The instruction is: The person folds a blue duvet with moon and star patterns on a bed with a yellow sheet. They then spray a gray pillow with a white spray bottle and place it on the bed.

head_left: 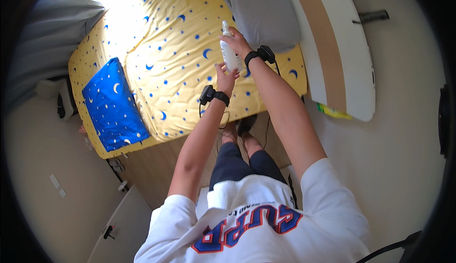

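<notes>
Held out over the bed is a white plastic spray bottle [227,51] with writing on its side and a white nozzle head at the top. My right hand [238,42] grips it around the neck, just below the nozzle. Under its base, my left hand [226,78] supports the bottle with the fingers spread around the bottom. Both wrists wear black straps with small devices and cables. Beneath the bottle lies a yellow fitted sheet [185,70] printed with blue moons and stars, wrinkled in places.
A grey pillow [265,13] lies by the white and tan headboard [322,42]. At the left end of the bed is a blue moon-print pillow [114,106]. Grey curtains [53,35] hang beside the bright window. A door [121,223] stands at lower left, and cables hang near my legs.
</notes>
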Action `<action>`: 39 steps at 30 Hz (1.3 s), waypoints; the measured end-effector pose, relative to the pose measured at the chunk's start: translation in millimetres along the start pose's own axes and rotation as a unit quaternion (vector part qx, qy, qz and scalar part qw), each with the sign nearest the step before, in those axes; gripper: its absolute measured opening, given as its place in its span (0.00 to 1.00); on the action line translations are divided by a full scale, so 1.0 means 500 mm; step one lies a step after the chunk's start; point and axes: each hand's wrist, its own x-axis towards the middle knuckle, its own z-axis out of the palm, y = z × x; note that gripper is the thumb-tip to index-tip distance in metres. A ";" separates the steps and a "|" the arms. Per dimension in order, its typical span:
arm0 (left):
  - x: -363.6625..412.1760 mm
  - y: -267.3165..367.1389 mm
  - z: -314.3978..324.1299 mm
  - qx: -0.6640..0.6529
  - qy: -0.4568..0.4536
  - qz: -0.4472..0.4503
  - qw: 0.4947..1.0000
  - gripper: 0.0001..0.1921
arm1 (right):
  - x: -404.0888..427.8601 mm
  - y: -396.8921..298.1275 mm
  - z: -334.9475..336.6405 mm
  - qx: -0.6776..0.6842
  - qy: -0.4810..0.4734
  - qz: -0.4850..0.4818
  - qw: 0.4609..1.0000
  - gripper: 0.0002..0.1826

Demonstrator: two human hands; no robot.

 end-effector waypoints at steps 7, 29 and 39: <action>0.262 0.269 -0.078 -0.030 -0.002 0.086 0.996 0.31 | 0.331 -0.208 0.127 0.008 -0.004 -0.102 0.995 0.33; 0.521 0.076 0.088 0.243 -0.216 0.022 0.945 0.34 | 0.512 -0.202 -0.302 0.078 0.079 -0.086 0.990 0.22; 0.359 -0.191 0.198 0.012 -0.110 -0.199 0.974 0.46 | 0.114 0.071 -0.407 0.021 -0.010 0.094 0.995 0.22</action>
